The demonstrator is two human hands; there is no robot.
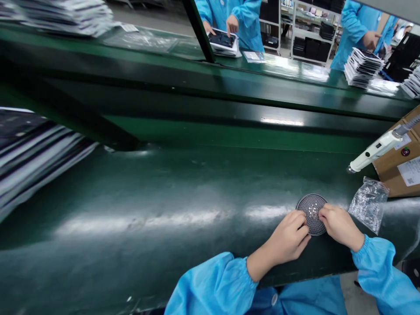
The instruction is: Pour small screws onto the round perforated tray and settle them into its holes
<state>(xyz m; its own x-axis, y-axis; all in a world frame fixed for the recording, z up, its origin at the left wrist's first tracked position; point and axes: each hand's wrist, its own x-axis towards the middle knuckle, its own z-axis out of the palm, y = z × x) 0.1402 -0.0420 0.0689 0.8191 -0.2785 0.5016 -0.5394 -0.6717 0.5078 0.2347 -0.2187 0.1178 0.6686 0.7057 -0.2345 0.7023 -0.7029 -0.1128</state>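
A round dark tray full of small holes (pixel 313 225) lies near the front edge of the green bench, with small shiny pieces, seemingly screws (pixel 313 209), gathered around its middle. My left hand (pixel 288 234) grips the tray's left rim, thumb and fingers closed at its edge. Over the right part of the tray, my right hand (pixel 337 223) has its fingertips pinched together by the shiny pieces. Whatever lies between those fingertips is too small to make out. A clear plastic bag (pixel 369 204) rests just right of my right hand.
A white electric screwdriver (pixel 376 151) hangs at the right, before a cardboard box (pixel 402 170). Stacked flat panels (pixel 36 157) stand at the left. Across the raised green ledge (pixel 229 83), co-workers in blue handle stacked panels (pixel 362 68). A dark post (pixel 198 30) rises there.
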